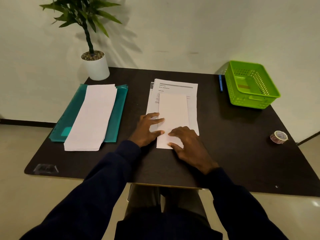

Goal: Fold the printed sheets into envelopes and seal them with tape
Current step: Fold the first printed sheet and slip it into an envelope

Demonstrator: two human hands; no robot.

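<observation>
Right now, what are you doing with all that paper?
A person at a dark table is pressing a folded white sheet flat with both hands: left hand on its left edge, right hand near its bottom. The sheet lies on a pile of printed sheets. A stack of folded papers rests on a teal folder to the left. The tape roll sits untouched on the right, near a green basket.

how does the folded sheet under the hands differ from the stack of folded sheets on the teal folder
The folded sheet is single and lies on printed pages; the stack is many sheets deep and lies on the teal folder. Both hands, left hand and right hand, press the single sheet; nothing touches the stack. The stack sits left of it. Both are long, narrow and white.
</observation>
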